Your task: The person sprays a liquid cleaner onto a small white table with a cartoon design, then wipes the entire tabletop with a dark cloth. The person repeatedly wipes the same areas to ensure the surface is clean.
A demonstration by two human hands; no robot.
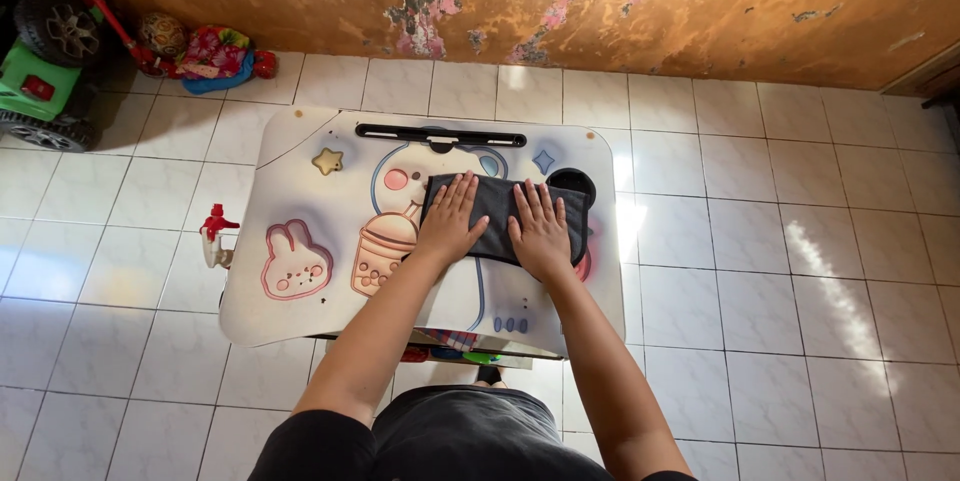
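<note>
On the right half of the small printed tabletop [300, 141], a dark grey cloth [500, 203] lies flat, and both hands press down on it. The left hand [450, 221] covers the cloth's left part and the right hand [540, 231] its right part; each grip is spread, fingers fanned and palms flat, pinching nothing. The cloth sits over the cartoon animal print, just beside the round cup recess [572, 181] at the far right corner.

As a judgement, wiping is under way rather than finished: the cloth is in the middle-right area, and nothing in the picture tells which parts have already been gone over. The left side with the pink rabbit print [295, 263], the yellow star [327, 161] and the near edge lie uncovered by the cloth, so they may be left to do.

A spray bottle with a red trigger [215, 236] stands on the tiled floor [800, 241], touching or just beside the tabletop's left edge, out of the hands' way. A long black slot [440, 136] runs along the far edge, a ridge the cloth could catch on. Far left, a green toy vehicle [45, 51] and a heap of colourful toys [205, 53] rest against the peeling orange wall [650, 1], well apart from the work.
</note>
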